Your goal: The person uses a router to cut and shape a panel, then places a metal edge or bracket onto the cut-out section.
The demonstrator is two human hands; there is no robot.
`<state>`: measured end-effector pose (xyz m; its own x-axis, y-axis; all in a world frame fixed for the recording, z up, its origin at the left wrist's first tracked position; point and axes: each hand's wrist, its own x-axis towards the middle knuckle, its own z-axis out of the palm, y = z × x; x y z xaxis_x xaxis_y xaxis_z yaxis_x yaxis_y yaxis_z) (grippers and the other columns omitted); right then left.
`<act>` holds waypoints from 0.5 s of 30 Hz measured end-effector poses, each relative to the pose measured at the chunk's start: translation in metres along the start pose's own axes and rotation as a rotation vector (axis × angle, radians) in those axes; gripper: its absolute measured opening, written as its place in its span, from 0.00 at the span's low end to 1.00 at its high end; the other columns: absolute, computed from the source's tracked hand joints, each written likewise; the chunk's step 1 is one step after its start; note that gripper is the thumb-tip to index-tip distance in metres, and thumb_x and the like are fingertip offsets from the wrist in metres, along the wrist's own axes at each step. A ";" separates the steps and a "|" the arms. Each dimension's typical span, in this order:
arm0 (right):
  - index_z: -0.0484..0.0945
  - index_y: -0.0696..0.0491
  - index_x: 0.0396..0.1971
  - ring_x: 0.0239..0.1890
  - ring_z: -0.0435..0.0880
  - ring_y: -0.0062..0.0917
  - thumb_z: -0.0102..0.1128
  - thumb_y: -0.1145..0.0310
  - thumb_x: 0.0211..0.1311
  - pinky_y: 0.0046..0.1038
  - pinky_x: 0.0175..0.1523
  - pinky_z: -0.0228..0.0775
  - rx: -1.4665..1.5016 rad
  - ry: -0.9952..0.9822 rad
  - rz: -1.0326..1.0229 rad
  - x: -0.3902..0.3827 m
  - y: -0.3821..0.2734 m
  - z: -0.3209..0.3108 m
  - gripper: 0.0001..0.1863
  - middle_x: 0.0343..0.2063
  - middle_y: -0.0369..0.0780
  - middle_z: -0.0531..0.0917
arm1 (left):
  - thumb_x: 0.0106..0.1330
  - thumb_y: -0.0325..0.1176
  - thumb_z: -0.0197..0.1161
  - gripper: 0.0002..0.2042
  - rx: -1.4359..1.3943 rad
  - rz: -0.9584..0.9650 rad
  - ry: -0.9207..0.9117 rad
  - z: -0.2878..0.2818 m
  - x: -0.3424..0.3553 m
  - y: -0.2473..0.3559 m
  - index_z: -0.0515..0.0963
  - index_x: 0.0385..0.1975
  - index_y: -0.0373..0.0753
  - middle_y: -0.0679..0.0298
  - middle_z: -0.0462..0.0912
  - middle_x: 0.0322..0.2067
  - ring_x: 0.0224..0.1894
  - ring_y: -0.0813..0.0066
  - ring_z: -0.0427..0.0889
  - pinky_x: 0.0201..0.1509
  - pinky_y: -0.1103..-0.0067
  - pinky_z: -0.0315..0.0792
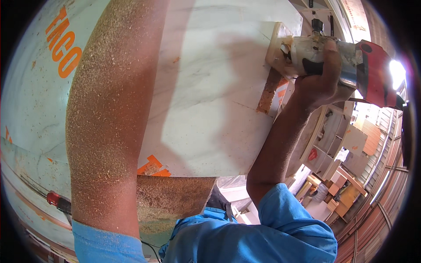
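Note:
My right hand (322, 83) is closed round the body of a trim router (351, 61) with a red end cap and a clear base. The router lies on its side against the right edge of a white marble-patterned panel (197, 96). Beside its base, a brown strip and some orange-printed film show at the panel's edge. My left forearm (109, 109), coated in sawdust, stretches over the panel and out past the top of the view. The left hand itself is out of sight.
A tool with a red and black handle (55, 199) lies left of my left arm. Below the panel's near edge is a sawdust-covered board (171, 193). Shelving (324, 136) and stacked wood offcuts (342, 193) stand on the right, near a corrugated wall (381, 197).

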<state>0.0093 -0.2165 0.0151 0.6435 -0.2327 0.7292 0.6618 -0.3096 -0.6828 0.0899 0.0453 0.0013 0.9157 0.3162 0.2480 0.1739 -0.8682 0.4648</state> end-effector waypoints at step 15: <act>0.78 0.66 0.49 0.42 0.88 0.42 0.62 0.74 0.56 0.47 0.51 0.85 0.049 0.030 0.092 0.050 -0.058 -0.152 0.20 0.43 0.54 0.85 | 0.58 0.59 0.74 0.25 -0.359 0.076 0.426 0.006 0.002 -0.007 0.87 0.32 0.39 0.60 0.89 0.33 0.39 0.63 0.87 0.47 0.69 0.77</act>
<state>-0.0556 -0.3500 0.0981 0.6907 -0.2862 0.6641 0.6192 -0.2404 -0.7475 0.0922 0.0499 -0.0070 0.6808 0.4493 0.5785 -0.0889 -0.7333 0.6741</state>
